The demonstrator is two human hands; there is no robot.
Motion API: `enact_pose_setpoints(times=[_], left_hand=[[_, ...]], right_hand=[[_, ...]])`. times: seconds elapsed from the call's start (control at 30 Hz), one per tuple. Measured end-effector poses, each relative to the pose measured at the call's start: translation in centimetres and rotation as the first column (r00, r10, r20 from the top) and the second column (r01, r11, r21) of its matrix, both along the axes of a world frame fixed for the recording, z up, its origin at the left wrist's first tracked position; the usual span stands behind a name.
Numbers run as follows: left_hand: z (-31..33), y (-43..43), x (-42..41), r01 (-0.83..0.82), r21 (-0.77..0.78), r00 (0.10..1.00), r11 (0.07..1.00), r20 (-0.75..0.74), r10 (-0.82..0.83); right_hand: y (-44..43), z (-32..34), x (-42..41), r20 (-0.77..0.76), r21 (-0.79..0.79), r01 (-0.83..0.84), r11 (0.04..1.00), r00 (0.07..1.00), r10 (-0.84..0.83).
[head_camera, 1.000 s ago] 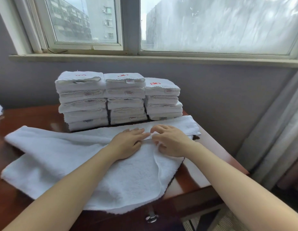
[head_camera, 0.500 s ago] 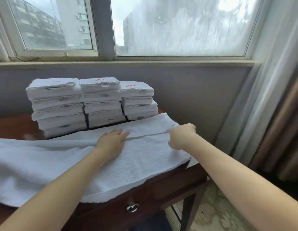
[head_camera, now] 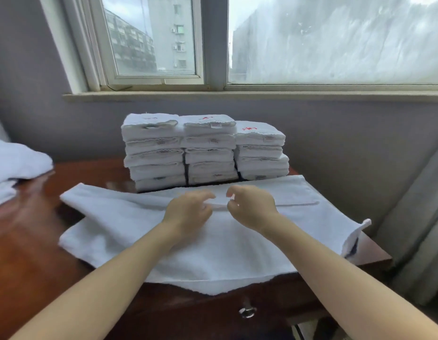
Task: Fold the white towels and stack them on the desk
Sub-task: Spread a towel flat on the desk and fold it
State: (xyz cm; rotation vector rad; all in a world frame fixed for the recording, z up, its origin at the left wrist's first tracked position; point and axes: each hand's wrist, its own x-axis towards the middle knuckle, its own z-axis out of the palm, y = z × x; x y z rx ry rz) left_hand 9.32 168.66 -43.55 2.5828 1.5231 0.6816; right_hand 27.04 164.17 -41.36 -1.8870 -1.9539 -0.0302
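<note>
The left hand's (head_camera: 188,213) fingers (head_camera: 205,195) are lightly bent and point away from the body, lying low over a raised fold line in the spread towel (head_camera: 213,246). Blur hides whether they pinch the cloth. The right hand's (head_camera: 253,208) fingers (head_camera: 233,190) curl toward the thumb in a C shape, with white cloth showing in the gap. Whether that hand grips the fold cannot be told either. The two hands are close together, fingertips facing, just in front of the folded stacks (head_camera: 205,150).

The spread towel lies flat on the brown wooden desk (head_camera: 29,241), directly before the folded stacks, and its far edge reaches their foot. Its near edge droops over the desk front in a point. Its corner (head_camera: 357,233), to the right of the stacks, is flipped up and shows a dark tag.

The folded stacks are three piles of white towels set side by side, the right one a little lower, with red stitching on the top pieces. They block the back strip of the desk and stand between the hands and the grey wall.

Left of the stacks, at the desk's far end, sits a heap of loose towels (head_camera: 14,163). Below and in front of the stacks, a metal drawer knob (head_camera: 247,312) shows under the towel's hanging point. Above them run the window sill (head_camera: 237,95) and the window (head_camera: 151,38), and to their right hangs a pale curtain (head_camera: 419,217).
</note>
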Motion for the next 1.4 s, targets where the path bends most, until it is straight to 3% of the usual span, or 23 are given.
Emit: enact_pose_setpoints(times=[0.33,0.47,0.6,0.83,0.97,1.07,1.13,1.23,1.33,1.4], left_hand=[[0.3,-1.0,-15.0,-0.287,0.16,0.935,0.944,0.26,0.24],[0.1,-0.9,-18.7,-0.458,0.094,0.875,0.884,0.227,0.429],[-0.7,-0.5,-20.7,-0.595,-0.092,0.779,0.798,0.177,0.601],[-0.9,0.1,-22.5,-0.501,-0.431,0.746,0.75,0.224,0.628],[-0.6,-0.2,-23.5,-0.403,-0.51,0.739,0.76,0.308,0.599],[0.4,-1.1,-25.2,-0.419,-0.498,0.737,0.759,0.301,0.605],[2.1,-2.1,-27.0,-0.471,-0.481,0.758,0.739,0.208,0.618],[5.2,-3.8,-29.3,-0.544,-0.566,0.808,0.619,-0.157,0.567],[6.7,-4.8,-29.6,-0.63,-0.641,0.772,0.439,-0.454,0.446],[6.7,-4.4,-29.0,-0.726,-0.508,0.688,0.464,-0.536,0.49]], right_hand=[[4.9,-0.9,-13.1,-0.101,0.06,-0.367,0.928,0.923,0.371],[5.9,-0.9,-17.8,-0.157,0.041,-0.461,0.886,0.873,0.462],[6.8,-0.7,-21.5,-0.185,0.004,-0.507,0.862,0.847,0.499],[9.6,0.3,-26.6,-0.316,-0.156,-0.493,0.856,0.846,0.43],[11.0,0.5,-28.5,-0.182,-0.297,-0.397,0.868,0.916,0.357],[11.8,0.6,-29.0,-0.151,-0.226,-0.34,0.913,0.938,0.312],[12.4,0.8,-28.8,-0.33,-0.116,-0.357,0.927,0.894,0.303],[12.8,1.2,-28.4,-0.591,0.017,-0.399,0.917,0.736,0.331],[12.4,1.2,-28.3,-0.616,0.015,-0.439,0.898,0.703,0.354],[12.0,0.8,-28.4,-0.578,-0.02,-0.486,0.874,0.719,0.387]])
